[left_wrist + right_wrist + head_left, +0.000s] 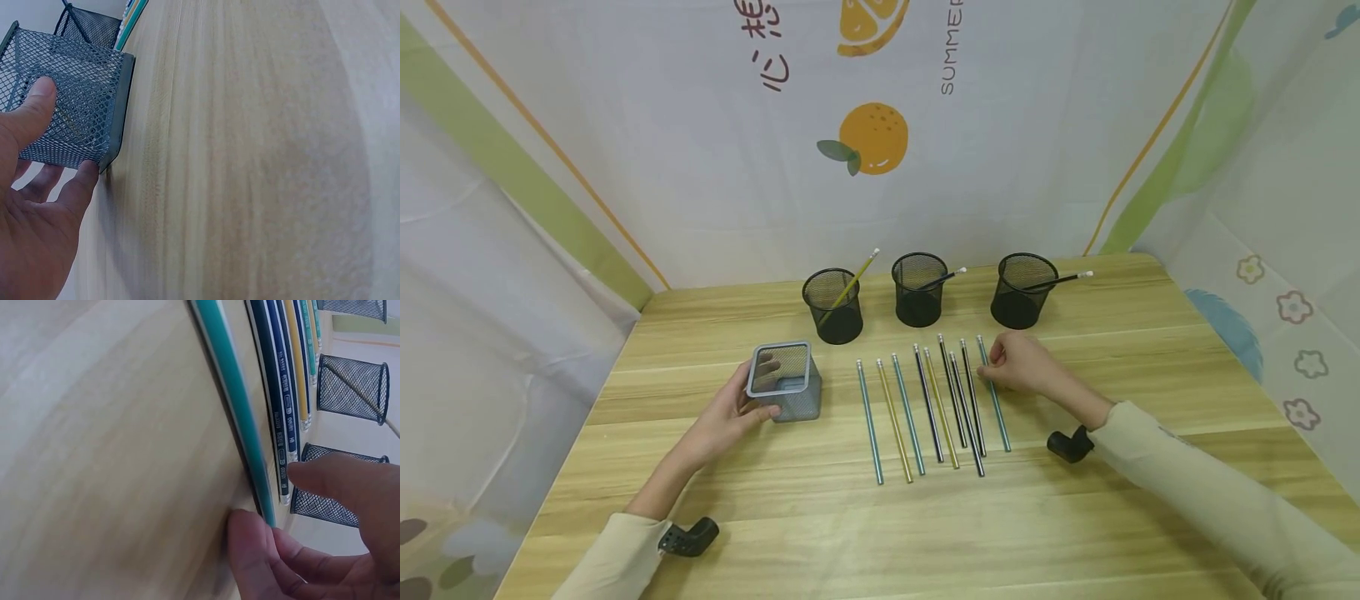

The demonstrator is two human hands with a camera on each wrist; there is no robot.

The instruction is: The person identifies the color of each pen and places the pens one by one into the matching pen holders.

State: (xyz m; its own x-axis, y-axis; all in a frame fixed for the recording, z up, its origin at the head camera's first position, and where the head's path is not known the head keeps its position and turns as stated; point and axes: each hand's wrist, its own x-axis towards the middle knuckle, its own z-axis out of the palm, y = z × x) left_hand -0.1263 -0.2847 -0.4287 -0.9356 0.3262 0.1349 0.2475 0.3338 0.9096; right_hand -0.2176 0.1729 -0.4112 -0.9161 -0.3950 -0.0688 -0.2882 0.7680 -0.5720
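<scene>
My left hand [718, 421] grips a grey square mesh pen holder [797, 406] on the left of the table, thumb on the near side and fingers behind it. In the left wrist view, a fingertip presses the base edge of this holder [75, 106]. My right hand [1022, 362] is at the eraser end of the rightmost teal pencil [1001, 421]. In the right wrist view, fingertips [247, 531] touch the teal pencil [234, 387], while the thumb stands apart, over the ends of the dark pencils [275, 406].
Several teal, yellow and dark pencils [891, 421] lie in a row between the hands. Behind them stand three round black mesh cups: left [838, 325], middle [917, 310] and right [1015, 310], each with one pencil leaning in it. A printed curtain [737, 192] hangs behind the table.
</scene>
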